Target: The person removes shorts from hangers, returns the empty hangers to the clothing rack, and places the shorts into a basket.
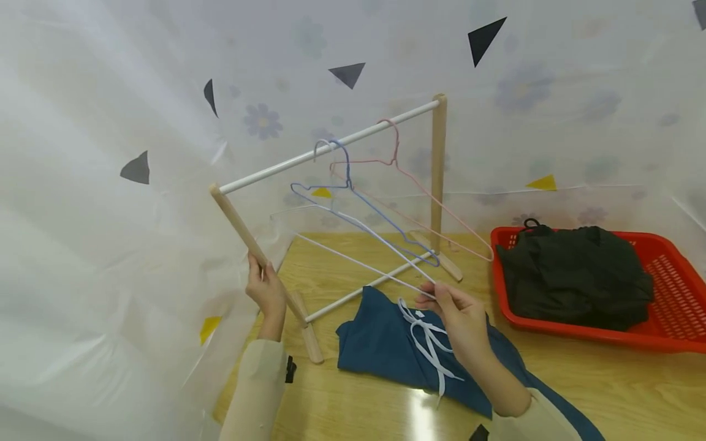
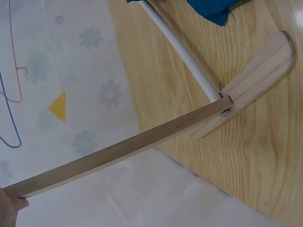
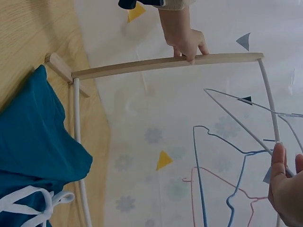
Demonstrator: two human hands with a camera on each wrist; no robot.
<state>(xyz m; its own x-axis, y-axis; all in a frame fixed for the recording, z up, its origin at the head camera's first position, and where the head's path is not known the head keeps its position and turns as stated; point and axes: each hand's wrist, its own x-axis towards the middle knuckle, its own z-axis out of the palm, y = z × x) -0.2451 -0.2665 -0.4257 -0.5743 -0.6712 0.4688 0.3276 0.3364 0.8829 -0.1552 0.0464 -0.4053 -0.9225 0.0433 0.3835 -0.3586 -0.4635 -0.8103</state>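
Observation:
My left hand [image 1: 267, 295] grips the left wooden post [image 1: 237, 220] of a small clothes rack with a white top bar [image 1: 276, 169]. Between its thumb and fingers, my right hand [image 1: 459, 313] pinches the near corner of a white hanger [image 1: 358, 262], whose hook is at the bar. A blue hanger [image 1: 349, 168] and a pink hanger [image 1: 396, 146] hang on the bar behind it. Below the right hand lies folded blue clothing [image 1: 375, 343] with a tied white drawstring [image 1: 426, 337]. Only a bit of the left hand shows in the left wrist view.
To the right stands a red plastic basket [image 1: 607, 338] holding a dark green garment [image 1: 573, 275] with a black cord loop. The rack's wooden feet [image 1: 312, 344] stand on a wood-grain table [image 1: 309, 398]. A patterned sheet [image 1: 529, 147] hangs behind and at the left.

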